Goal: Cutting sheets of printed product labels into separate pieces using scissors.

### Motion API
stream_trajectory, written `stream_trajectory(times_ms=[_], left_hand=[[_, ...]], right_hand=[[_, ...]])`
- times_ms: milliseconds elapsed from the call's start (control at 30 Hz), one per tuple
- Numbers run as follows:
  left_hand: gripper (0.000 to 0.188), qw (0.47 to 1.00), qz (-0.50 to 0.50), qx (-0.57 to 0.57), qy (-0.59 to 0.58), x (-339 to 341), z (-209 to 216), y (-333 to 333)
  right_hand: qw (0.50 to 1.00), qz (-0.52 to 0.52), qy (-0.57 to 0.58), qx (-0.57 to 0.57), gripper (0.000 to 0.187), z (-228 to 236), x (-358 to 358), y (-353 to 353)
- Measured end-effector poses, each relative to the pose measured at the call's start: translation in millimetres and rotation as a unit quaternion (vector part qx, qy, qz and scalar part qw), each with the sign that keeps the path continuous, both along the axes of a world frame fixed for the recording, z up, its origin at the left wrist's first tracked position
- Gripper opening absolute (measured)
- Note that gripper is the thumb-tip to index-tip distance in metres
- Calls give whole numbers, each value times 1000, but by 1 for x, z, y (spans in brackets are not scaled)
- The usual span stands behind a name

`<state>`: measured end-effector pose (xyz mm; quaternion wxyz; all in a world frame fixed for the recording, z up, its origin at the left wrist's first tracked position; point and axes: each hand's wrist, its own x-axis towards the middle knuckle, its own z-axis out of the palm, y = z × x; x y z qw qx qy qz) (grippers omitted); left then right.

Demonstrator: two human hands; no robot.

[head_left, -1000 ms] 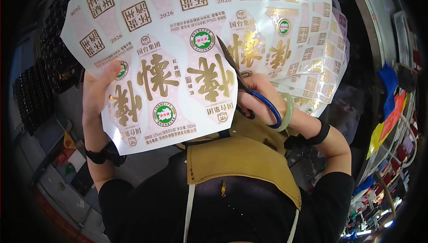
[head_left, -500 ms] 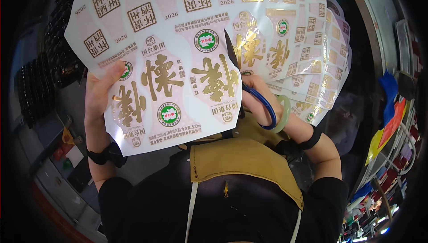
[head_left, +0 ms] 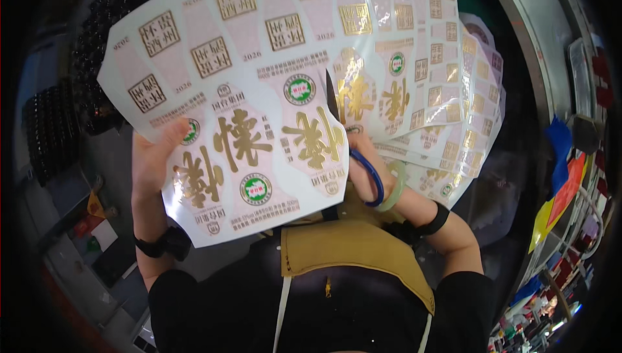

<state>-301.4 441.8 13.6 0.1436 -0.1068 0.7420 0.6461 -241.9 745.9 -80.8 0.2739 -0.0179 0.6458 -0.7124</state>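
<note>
A large white sheet of printed labels (head_left: 214,87), with gold lettering and green round seals, fans out in front of me. My left hand (head_left: 154,158) grips its left edge, thumb on top and fingers hidden behind. Scissors (head_left: 332,97) stand at a slit in the sheet; only a dark blade and a blue loop handle show. My right hand (head_left: 364,165) is closed on that handle, its fingers partly hidden by the sheet. Just behind the handle, a pale green bangle (head_left: 393,188) circles my right wrist. More label sheets (head_left: 476,126) spread out beneath, toward the right.
A metal edge (head_left: 534,35) runs down the right side. Beyond it are blue cloth (head_left: 558,145), red and yellow pieces (head_left: 560,188) and cluttered shelving. Dark beaded-looking rows (head_left: 55,132) stand at the left. My tan apron bib (head_left: 353,252) is close below the sheet.
The sheet, both hands and the scissors sit lower in the picture, and my apron has shifted down too. The blade's place in the slit looks nearly the same.
</note>
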Motion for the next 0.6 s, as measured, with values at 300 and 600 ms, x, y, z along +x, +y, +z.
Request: stream_trajectory(times_ms=[300, 600], left_hand=[[27, 999, 25, 21, 12, 10, 2, 4], [30, 1000, 16, 8, 0, 10, 4, 1]], right_hand=[[994, -34, 98, -45, 30, -3, 4, -8], [997, 7, 45, -56, 33, 12, -12, -3]])
